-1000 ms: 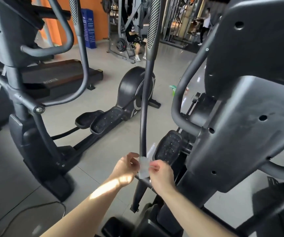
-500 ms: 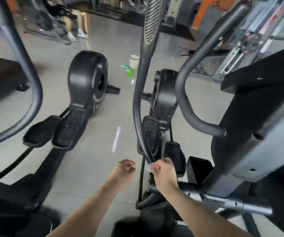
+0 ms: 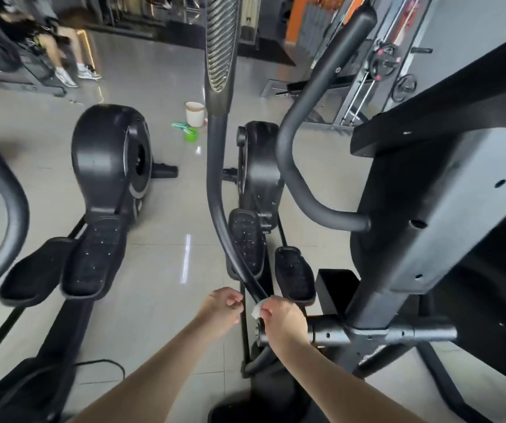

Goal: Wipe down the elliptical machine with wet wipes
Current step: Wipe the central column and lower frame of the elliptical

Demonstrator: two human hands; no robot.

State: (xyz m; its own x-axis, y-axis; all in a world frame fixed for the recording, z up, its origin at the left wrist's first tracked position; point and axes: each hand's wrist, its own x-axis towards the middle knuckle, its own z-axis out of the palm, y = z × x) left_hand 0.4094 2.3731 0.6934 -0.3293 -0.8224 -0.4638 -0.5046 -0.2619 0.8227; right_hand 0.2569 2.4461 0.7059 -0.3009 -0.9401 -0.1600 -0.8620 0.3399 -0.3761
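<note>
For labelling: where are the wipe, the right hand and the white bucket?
wipe [image 3: 256,312], head view, bunched white end
right hand [image 3: 283,323], head view, its back
white bucket [image 3: 194,115], head view, side wall

Your floor [image 3: 166,300] is glossy grey tile; left elliptical [image 3: 108,166] and right elliptical [image 3: 261,166] stand on it; bin [image 3: 194,112] and green scoop [image 3: 190,134] further back; cable [image 3: 108,366] near-left.

Both forearms are bare as far as they show, and so are the hands: the left hand [image 3: 222,306] just left of the elliptical bar [image 3: 222,233], the right hand [image 3: 283,320] at its lower end.
</note>
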